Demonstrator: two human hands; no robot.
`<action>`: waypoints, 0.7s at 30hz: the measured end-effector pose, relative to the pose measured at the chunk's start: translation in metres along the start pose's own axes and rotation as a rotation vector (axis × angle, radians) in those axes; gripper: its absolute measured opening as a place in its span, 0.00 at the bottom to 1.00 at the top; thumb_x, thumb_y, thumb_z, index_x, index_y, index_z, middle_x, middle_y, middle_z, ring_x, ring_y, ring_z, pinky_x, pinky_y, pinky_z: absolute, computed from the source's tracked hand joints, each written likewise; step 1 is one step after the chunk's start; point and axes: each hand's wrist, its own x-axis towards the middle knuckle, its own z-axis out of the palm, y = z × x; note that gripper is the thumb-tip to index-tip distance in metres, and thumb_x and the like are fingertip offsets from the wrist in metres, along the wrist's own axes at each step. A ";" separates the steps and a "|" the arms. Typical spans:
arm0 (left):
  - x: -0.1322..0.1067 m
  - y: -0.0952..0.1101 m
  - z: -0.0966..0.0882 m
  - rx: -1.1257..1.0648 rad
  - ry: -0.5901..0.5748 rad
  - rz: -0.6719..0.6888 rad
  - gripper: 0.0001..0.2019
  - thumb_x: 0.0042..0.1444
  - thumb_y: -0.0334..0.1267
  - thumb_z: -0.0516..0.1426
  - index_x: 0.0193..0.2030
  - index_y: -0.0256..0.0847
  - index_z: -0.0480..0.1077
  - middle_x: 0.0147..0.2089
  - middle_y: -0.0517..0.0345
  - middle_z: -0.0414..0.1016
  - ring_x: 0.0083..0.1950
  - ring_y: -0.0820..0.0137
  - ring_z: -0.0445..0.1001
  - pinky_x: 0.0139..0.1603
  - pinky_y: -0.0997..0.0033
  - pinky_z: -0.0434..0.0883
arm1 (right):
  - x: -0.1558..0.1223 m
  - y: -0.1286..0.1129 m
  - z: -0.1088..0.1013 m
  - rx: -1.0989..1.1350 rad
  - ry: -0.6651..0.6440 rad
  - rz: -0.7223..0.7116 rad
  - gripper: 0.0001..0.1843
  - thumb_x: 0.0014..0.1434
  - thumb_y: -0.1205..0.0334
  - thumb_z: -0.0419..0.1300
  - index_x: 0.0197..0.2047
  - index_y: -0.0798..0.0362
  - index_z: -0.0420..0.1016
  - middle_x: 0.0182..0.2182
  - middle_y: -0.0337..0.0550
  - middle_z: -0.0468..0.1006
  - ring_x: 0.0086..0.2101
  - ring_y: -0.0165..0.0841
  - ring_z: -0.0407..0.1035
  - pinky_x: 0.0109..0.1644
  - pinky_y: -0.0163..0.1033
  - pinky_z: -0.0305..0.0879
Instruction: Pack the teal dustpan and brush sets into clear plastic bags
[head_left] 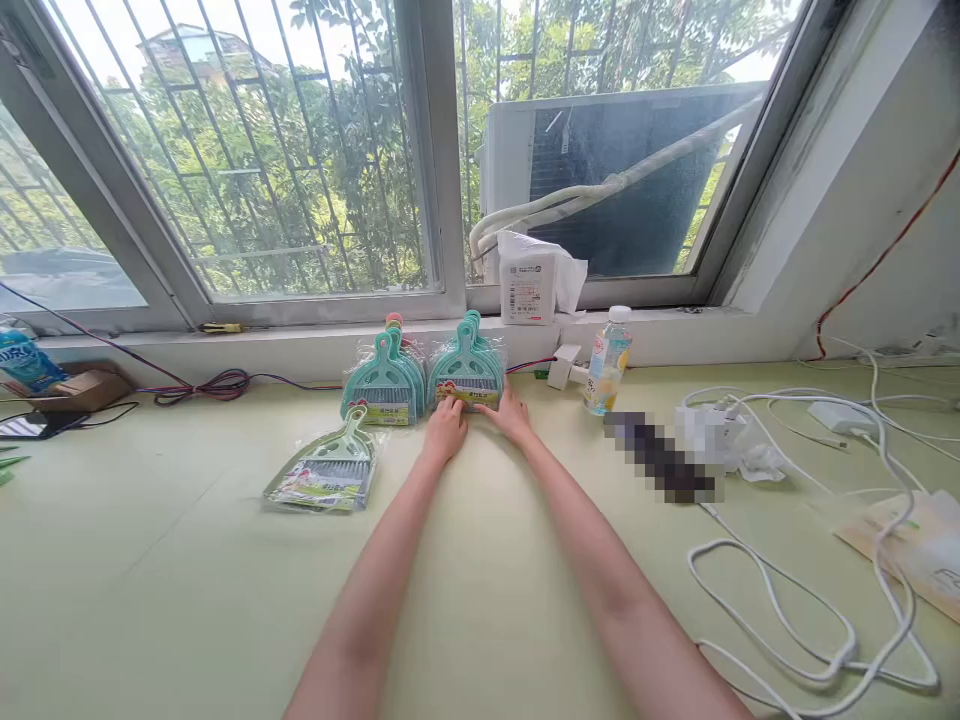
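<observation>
Two bare forearms reach from the bottom edge across a pale green desk point(187, 600) towards a window. The left hand point(445, 432) has its fingers drawn together, tips against the front edge of the right stack of dustpan sets point(466, 375); whether they pinch the wrapper cannot be told. The right hand point(512, 415) lies with fingers slightly spread, touching the same stack's lower right corner. This stack of teal dustpan-and-brush sets in clear wrappers leans near the window sill point(675, 340). The left stack point(384, 385) stands just beside it, touching. A single set point(326, 470) lies flat, apart, to the front left. To the right of the hands stand a white plug point(564, 365) and a small bottle point(607, 362) holding yellowish liquid. Beyond them a blurred patch point(664, 460) and looping white cables point(787, 600) crowd the right side, next to a flat box point(911, 545) at the edge. Red and purple wires point(202, 385) run along the back left, towards a cardboard box point(79, 388) and a blue bottle point(26, 360). A white packet point(529, 285) sits on the sill. The middle and front left of the desk lie open.
</observation>
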 end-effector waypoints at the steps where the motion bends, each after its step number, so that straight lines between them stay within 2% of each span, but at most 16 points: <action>1: 0.003 0.000 0.001 0.007 -0.006 -0.005 0.13 0.57 0.31 0.49 0.49 0.36 0.66 0.51 0.43 0.67 0.54 0.57 0.65 0.54 0.59 0.64 | 0.002 0.000 0.000 -0.022 -0.015 0.005 0.41 0.59 0.50 0.56 0.68 0.55 0.43 0.65 0.59 0.55 0.63 0.47 0.52 0.61 0.51 0.52; 3: 0.009 -0.001 0.004 0.013 -0.011 -0.015 0.13 0.57 0.32 0.49 0.49 0.36 0.66 0.51 0.43 0.67 0.55 0.57 0.64 0.54 0.59 0.65 | 0.008 0.001 0.001 -0.048 -0.033 0.027 0.40 0.61 0.52 0.54 0.69 0.56 0.42 0.64 0.61 0.57 0.62 0.48 0.54 0.61 0.52 0.51; 7: 0.027 -0.008 0.012 -0.029 -0.018 0.003 0.15 0.56 0.29 0.49 0.50 0.36 0.66 0.53 0.44 0.66 0.57 0.58 0.63 0.57 0.60 0.63 | 0.027 0.004 0.003 -0.074 -0.028 0.082 0.37 0.64 0.55 0.51 0.70 0.59 0.42 0.56 0.63 0.69 0.56 0.51 0.62 0.58 0.54 0.53; 12: 0.045 -0.019 0.020 -0.106 -0.018 0.007 0.17 0.54 0.26 0.49 0.50 0.37 0.67 0.54 0.46 0.66 0.59 0.60 0.64 0.59 0.61 0.63 | 0.045 0.005 0.008 -0.094 -0.008 0.128 0.35 0.65 0.56 0.48 0.70 0.59 0.41 0.55 0.63 0.69 0.55 0.51 0.63 0.56 0.54 0.54; 16: 0.042 -0.016 0.017 -0.084 0.035 0.003 0.17 0.56 0.27 0.49 0.52 0.35 0.66 0.52 0.44 0.67 0.57 0.59 0.65 0.58 0.61 0.64 | 0.045 0.007 0.007 -0.061 -0.013 0.113 0.32 0.65 0.54 0.47 0.69 0.57 0.47 0.55 0.60 0.69 0.56 0.50 0.61 0.57 0.52 0.54; 21: 0.037 -0.009 0.011 0.026 0.062 0.000 0.15 0.57 0.27 0.48 0.49 0.38 0.68 0.51 0.46 0.68 0.55 0.59 0.66 0.55 0.61 0.65 | 0.039 0.008 0.002 -0.035 -0.029 0.131 0.31 0.65 0.53 0.47 0.68 0.54 0.50 0.56 0.57 0.70 0.56 0.50 0.61 0.57 0.53 0.54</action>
